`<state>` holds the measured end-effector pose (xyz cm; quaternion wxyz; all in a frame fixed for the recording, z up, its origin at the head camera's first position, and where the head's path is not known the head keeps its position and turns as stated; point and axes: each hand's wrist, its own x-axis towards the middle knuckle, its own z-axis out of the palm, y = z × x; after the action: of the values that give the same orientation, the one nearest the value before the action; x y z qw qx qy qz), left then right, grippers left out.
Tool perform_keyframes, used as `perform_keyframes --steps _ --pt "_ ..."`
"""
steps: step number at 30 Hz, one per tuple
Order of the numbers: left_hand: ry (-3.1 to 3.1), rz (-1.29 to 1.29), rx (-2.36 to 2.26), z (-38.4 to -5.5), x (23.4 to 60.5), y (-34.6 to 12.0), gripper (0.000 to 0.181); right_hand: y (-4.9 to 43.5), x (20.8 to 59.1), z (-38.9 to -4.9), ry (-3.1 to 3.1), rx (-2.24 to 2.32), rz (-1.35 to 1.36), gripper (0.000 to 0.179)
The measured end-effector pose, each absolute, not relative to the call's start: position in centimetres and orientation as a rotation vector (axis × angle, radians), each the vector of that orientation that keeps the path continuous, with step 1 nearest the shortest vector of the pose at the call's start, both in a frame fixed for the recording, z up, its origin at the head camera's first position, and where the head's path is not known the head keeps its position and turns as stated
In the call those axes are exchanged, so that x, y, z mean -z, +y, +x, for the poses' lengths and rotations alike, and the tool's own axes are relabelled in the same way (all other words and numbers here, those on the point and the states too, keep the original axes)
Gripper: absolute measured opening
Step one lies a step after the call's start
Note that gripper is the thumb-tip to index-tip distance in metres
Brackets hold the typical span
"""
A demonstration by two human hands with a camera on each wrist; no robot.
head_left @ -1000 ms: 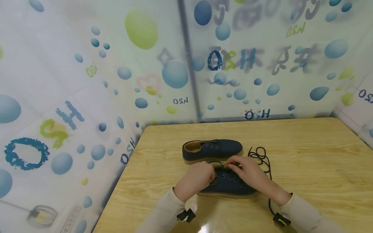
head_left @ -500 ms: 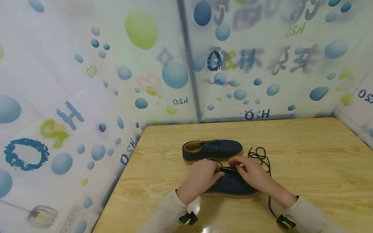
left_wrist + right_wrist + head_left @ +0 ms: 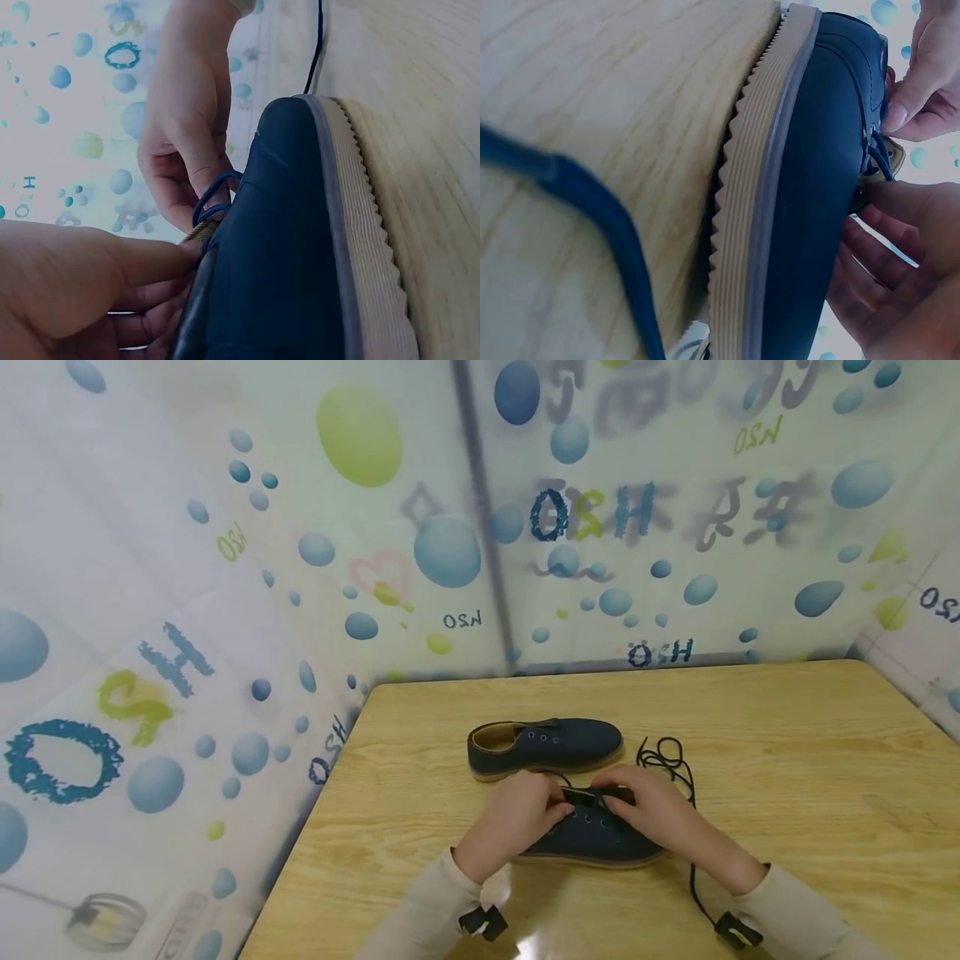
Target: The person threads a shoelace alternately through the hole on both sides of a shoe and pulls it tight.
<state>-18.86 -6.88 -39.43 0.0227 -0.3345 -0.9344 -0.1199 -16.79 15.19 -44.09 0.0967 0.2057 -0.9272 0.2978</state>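
Observation:
A navy lace-up shoe (image 3: 600, 839) with a pale ridged sole stands on the table, toe to the right. My left hand (image 3: 517, 814) pinches the upper edge of its opening, by the tongue. In the left wrist view the left thumb (image 3: 161, 259) presses beside the tan tongue edge (image 3: 201, 231). Farther toward the toe, my right hand (image 3: 648, 806) pinches at the dark shoelace (image 3: 214, 191) over the eyelets. The lace (image 3: 881, 155) bends in a short loop near the right thumb (image 3: 900, 199) in the right wrist view. Fingertips on the far side are partly hidden.
A matching navy shoe (image 3: 577, 745) stands just behind, its tan inside showing. Right of it, a curled dark cord (image 3: 671, 760) lies on the wooden table (image 3: 810, 793) and runs toward the right wrist. A patterned curtain (image 3: 420, 527) closes off the back and left.
My left hand has moved from inside the shoe's opening forward to its upper edge by the tongue. The right hand has lowered slightly, its thumb now at the lacing.

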Motion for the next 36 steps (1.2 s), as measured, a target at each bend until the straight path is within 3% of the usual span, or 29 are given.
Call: perform_keyframes --steps 8,13,28,36 --pt "-2.922 -0.856 0.511 -18.7 39.3 -7.3 0.009 15.1 44.2 -17.0 -2.705 -0.843 0.590 0.018" --pt "-2.919 -0.806 0.552 -18.4 39.6 -7.4 0.013 15.1 44.2 -17.0 -2.696 -0.840 0.586 0.018" --pt "-2.617 -0.558 0.167 -18.3 39.1 -8.7 0.016 15.0 44.1 -17.0 -2.720 -0.858 0.567 0.018" --pt "-2.703 -0.869 0.139 -18.0 39.3 -9.1 0.009 14.9 44.4 -17.2 -2.700 -0.862 0.568 0.018"
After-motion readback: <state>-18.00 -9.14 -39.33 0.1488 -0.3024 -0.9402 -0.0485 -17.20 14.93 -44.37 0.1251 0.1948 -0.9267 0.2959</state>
